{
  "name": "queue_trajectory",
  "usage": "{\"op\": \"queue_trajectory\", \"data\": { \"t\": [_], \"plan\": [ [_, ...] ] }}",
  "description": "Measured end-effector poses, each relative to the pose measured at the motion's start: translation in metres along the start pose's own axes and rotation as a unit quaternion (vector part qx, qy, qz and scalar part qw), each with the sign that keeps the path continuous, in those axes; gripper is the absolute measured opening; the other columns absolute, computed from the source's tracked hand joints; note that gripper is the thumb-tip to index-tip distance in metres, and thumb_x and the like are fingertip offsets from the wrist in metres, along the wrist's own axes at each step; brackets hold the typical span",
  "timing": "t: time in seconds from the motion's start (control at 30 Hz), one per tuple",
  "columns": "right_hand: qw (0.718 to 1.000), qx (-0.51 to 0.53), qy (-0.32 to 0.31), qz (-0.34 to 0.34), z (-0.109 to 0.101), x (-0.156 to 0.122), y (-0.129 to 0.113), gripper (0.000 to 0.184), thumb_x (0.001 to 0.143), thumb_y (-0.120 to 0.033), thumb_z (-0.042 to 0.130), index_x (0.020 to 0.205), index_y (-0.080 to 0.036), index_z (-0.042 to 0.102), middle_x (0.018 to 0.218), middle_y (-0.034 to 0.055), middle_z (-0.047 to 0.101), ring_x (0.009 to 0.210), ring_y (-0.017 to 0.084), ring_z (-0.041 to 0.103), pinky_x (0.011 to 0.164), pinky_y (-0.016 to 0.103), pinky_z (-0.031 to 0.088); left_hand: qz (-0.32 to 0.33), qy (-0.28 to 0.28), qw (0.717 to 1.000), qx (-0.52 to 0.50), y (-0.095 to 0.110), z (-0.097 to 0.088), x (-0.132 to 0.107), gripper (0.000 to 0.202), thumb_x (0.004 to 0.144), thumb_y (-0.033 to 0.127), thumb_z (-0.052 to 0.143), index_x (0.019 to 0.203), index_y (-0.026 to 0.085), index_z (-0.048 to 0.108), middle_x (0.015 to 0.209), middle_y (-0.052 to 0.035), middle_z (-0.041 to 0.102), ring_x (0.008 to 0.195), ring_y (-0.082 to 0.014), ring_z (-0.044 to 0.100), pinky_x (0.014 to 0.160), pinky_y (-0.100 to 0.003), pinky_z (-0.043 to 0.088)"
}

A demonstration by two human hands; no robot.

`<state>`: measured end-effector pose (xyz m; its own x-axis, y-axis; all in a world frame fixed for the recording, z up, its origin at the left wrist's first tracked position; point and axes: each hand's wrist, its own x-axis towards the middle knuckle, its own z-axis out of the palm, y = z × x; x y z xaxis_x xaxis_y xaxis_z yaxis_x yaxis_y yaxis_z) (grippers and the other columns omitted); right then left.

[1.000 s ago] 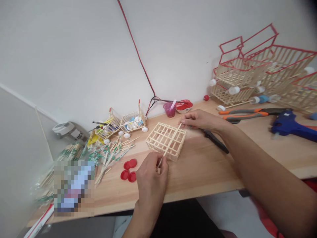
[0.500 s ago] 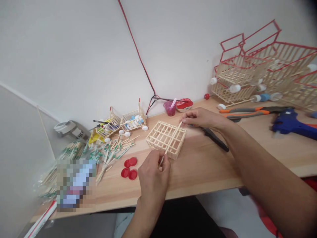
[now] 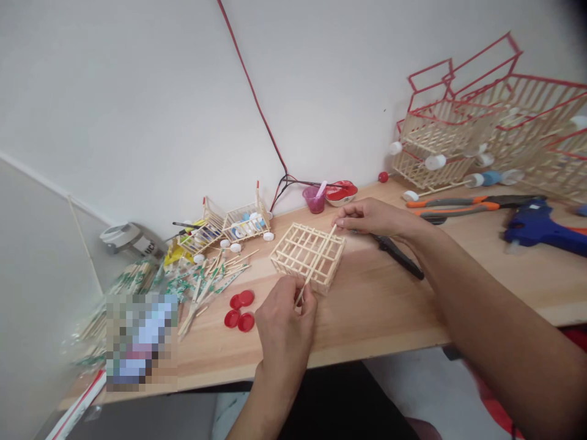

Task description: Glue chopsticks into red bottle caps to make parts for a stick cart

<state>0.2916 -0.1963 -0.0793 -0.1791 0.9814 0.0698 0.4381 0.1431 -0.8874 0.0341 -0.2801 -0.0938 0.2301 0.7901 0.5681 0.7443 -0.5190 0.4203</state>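
Note:
A small basket frame of wooden sticks (image 3: 293, 247) sits on the wooden table, its slatted face up. Across that face runs a single wooden stick (image 3: 323, 252), slanting from lower left to upper right. My left hand (image 3: 287, 318) pinches the stick's near end between thumb and fingers, just in front of the frame. At the far right corner, the fingertips of my right hand (image 3: 367, 217) pinch the other end. Several red bottle caps (image 3: 246, 298) lie left of my left hand. Pliers with black handles (image 3: 398, 256) lie partly hidden behind my right forearm.
Loose sticks and wrappers (image 3: 215, 275) lie to the left, before two small stick carts (image 3: 247, 221). A purple cup (image 3: 314, 200) and a bowl of red paint (image 3: 342, 193) stand by the wall. Rightward are orange-handled pliers (image 3: 454, 211), a blue glue gun (image 3: 532, 226) and red-trimmed stick carts (image 3: 454, 131).
Almost nothing differs. Both hands keep their hold on the stick, and the frame stays in place; the view shifts very slightly.

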Motion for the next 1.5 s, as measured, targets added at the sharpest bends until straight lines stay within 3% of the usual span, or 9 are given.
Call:
{"op": "queue_trajectory", "data": {
  "t": [0.3, 0.57, 0.97, 1.5],
  "plan": [
    [1.0, 0.002, -0.001, -0.002, 0.0, 0.0, -0.001, 0.035, 0.073, -0.055, 0.063, 0.078, -0.02, 0.066, 0.077, 0.0019, 0.065, 0.073, 0.017, 0.054, 0.066, 0.029, 0.037, -0.002, -0.002, 1.0, 0.011, 0.002, -0.001, 0.0, 0.009, 0.082, 0.018, 0.056, 0.073, 0.018, 0.057, 0.063, 0.0023, 0.061, 0.058, -0.0106, 0.057, 0.057, -0.021, 0.039],
    [0.999, -0.032, -0.002, -0.003, -0.007, -0.003, 0.002, 0.038, 0.078, -0.054, 0.06, 0.093, -0.023, 0.075, 0.086, 0.0029, 0.07, 0.075, 0.017, 0.057, 0.067, 0.03, 0.039, -0.004, -0.001, 1.0, 0.016, 0.001, 0.001, -0.001, 0.01, 0.083, 0.019, 0.056, 0.072, 0.018, 0.057, 0.063, 0.0023, 0.061, 0.059, -0.011, 0.057, 0.058, -0.021, 0.04],
    [0.999, -0.04, -0.009, -0.007, -0.01, -0.007, 0.0, 0.032, 0.08, -0.05, 0.06, 0.092, -0.025, 0.077, 0.097, 0.004, 0.073, 0.093, 0.024, 0.063, 0.085, 0.036, 0.044, -0.001, 0.003, 1.0, 0.021, 0.003, 0.0, -0.002, 0.012, 0.083, 0.019, 0.055, 0.071, 0.019, 0.056, 0.062, 0.0018, 0.059, 0.058, -0.0111, 0.056, 0.057, -0.021, 0.039],
    [0.998, -0.062, -0.008, -0.01, -0.012, -0.009, 0.0, 0.033, 0.081, -0.051, 0.059, 0.092, -0.026, 0.077, 0.096, 0.0036, 0.073, 0.093, 0.023, 0.063, 0.083, 0.035, 0.043, 0.007, 0.004, 1.0, 0.029, 0.003, 0.0, -0.001, 0.012, 0.081, 0.018, 0.054, 0.07, 0.018, 0.055, 0.06, 0.0026, 0.058, 0.056, -0.0102, 0.055, 0.057, -0.02, 0.037]
  ]
}}
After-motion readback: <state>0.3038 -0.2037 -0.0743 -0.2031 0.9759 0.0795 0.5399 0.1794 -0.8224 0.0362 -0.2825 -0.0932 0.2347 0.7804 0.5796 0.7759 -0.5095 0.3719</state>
